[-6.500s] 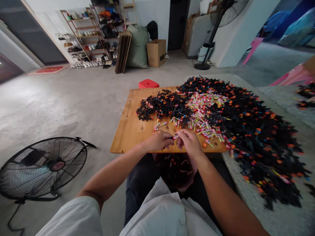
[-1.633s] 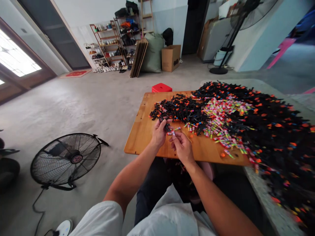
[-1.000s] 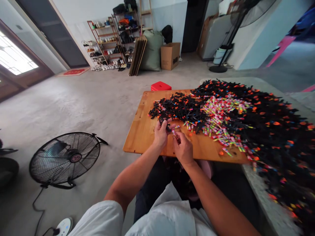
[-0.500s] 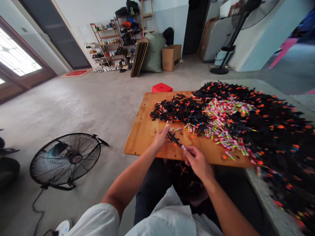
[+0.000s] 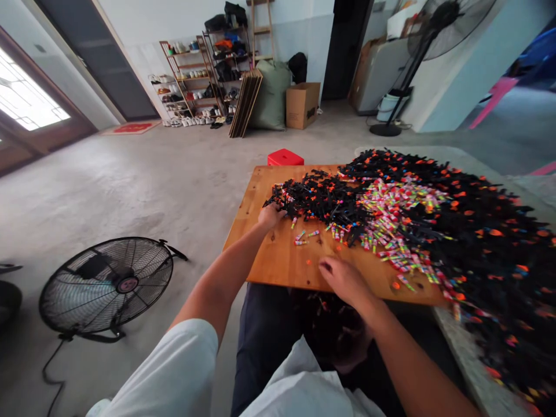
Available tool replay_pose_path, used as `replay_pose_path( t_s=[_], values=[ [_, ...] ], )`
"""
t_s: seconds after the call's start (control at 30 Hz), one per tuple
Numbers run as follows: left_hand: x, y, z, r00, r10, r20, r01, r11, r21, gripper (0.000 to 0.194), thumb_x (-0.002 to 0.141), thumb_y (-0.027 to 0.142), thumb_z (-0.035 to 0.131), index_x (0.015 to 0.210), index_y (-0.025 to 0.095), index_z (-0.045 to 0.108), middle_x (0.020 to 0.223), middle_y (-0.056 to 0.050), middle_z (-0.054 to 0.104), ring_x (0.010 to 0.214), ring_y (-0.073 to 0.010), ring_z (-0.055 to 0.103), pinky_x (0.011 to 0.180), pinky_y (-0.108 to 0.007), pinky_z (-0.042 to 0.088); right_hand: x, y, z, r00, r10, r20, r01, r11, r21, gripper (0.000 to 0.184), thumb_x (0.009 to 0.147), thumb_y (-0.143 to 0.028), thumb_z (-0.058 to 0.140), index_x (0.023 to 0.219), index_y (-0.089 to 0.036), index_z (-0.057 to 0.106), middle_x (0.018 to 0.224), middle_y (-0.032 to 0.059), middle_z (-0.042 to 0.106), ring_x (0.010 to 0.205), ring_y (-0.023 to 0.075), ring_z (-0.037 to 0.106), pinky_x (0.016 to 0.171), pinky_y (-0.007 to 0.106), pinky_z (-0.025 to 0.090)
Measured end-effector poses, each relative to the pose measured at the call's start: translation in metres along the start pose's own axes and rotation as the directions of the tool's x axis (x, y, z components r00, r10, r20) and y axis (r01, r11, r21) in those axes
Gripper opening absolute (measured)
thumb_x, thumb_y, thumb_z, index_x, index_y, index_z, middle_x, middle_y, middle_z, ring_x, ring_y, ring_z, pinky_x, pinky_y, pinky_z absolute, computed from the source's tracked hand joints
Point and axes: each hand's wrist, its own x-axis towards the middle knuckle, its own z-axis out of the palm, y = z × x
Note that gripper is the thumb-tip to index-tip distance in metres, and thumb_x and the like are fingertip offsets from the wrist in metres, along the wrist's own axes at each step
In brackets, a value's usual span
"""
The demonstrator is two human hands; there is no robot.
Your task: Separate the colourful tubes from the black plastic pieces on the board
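My left hand reaches to the left end of a heap of black plastic pieces with orange and blue bits. Its thumb and fingers are apart at the edge of the heap, the tips partly hidden. Low over the front of the wooden board, my right hand has its fingers curled in; whatever they may hold is out of sight. Between the hands lie several small printed tubes in pink, white and yellow-green. One more tube rests close to my left hand.
Many more tubes are piled mid-board. A large black heap spreads over the stone-like table on the right. Below the board, a container with dark pieces sits between my legs. A floor fan stands left, a red stool behind the board.
My left hand has gone from the board's middle to the black heap. The black pieces and tube lately between my hands are no longer seen there. A tube now lies near my left hand.
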Motion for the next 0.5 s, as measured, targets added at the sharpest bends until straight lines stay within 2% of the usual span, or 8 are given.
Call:
replay_pose_path(
  t_s=[0.03,0.1,0.2,0.3,0.37,0.43,0.5],
  values=[
    [-0.001,0.000,0.002,1.000,-0.004,0.006,0.004,0.999,-0.052,0.020,0.083,0.035,0.080,0.088,0.017,0.073,0.091,-0.009,0.076,0.094,-0.0240,0.068,0.086,-0.032,0.049,0.018,-0.008,0.003,0.997,-0.005,-0.079,0.001,0.999,-0.041,0.024,0.101,-0.025,0.051,0.107,-0.023,0.074,0.109,0.0082,0.076,0.102,0.0230,0.069,0.085,0.030,0.046],
    [-0.007,-0.003,0.003,0.999,-0.011,0.032,0.016,0.985,-0.171,0.017,0.081,0.030,0.081,0.079,0.017,0.070,0.077,-0.006,0.072,0.082,-0.0215,0.066,0.081,-0.031,0.049,0.049,-0.021,0.012,0.990,-0.044,-0.136,0.028,0.993,-0.113,0.028,0.100,-0.021,0.052,0.119,-0.025,0.073,0.126,0.0090,0.070,0.105,0.0232,0.068,0.087,0.032,0.047],
    [-0.027,-0.012,-0.002,0.991,0.017,0.132,0.032,0.934,-0.356,0.019,0.081,0.027,0.080,0.073,0.017,0.066,0.065,-0.002,0.066,0.066,-0.0168,0.063,0.070,-0.029,0.051,0.077,-0.029,0.026,0.990,-0.089,-0.106,0.063,0.972,-0.227,0.030,0.101,-0.022,0.053,0.124,-0.026,0.072,0.130,0.0104,0.066,0.106,0.0254,0.067,0.085,0.034,0.049],
    [-0.050,-0.023,-0.011,0.968,0.062,0.244,0.072,0.861,-0.503,0.021,0.085,0.031,0.077,0.078,0.015,0.065,0.070,-0.005,0.070,0.063,-0.0155,0.066,0.067,-0.029,0.054,0.083,-0.026,0.035,0.988,-0.109,-0.105,0.079,0.964,-0.256,0.027,0.101,-0.022,0.053,0.120,-0.023,0.073,0.127,0.0126,0.067,0.109,0.0268,0.066,0.086,0.036,0.050],
    [-0.066,-0.029,-0.015,0.943,0.095,0.318,0.145,0.744,-0.652,0.021,0.085,0.031,0.079,0.090,0.015,0.068,0.084,-0.009,0.075,0.073,-0.0171,0.073,0.074,-0.030,0.058,0.081,-0.023,0.037,0.982,-0.108,-0.153,0.084,0.984,-0.155,0.023,0.100,-0.022,0.056,0.114,-0.022,0.073,0.122,0.0118,0.069,0.109,0.0260,0.067,0.088,0.036,0.051],
    [-0.081,-0.030,-0.013,0.910,0.144,0.389,0.258,0.539,-0.802,0.028,0.083,0.031,0.083,0.101,0.015,0.070,0.098,-0.012,0.077,0.087,-0.0197,0.077,0.086,-0.033,0.059,0.074,-0.021,0.037,0.973,-0.054,-0.224,0.070,0.996,0.063,0.016,0.098,-0.027,0.060,0.106,-0.021,0.072,0.111,0.0095,0.072,0.101,0.0243,0.069,0.086,0.035,0.052],
    [-0.095,-0.024,-0.007,0.889,0.184,0.420,0.347,0.331,-0.877,0.032,0.083,0.032,0.085,0.105,0.014,0.072,0.108,-0.013,0.077,0.098,-0.0226,0.077,0.094,-0.035,0.058,0.064,-0.023,0.038,0.960,0.054,-0.273,0.048,0.933,0.357,0.021,0.097,-0.040,0.062,0.100,-0.021,0.069,0.097,0.0065,0.074,0.084,0.0217,0.070,0.077,0.034,0.055]
  ],
)
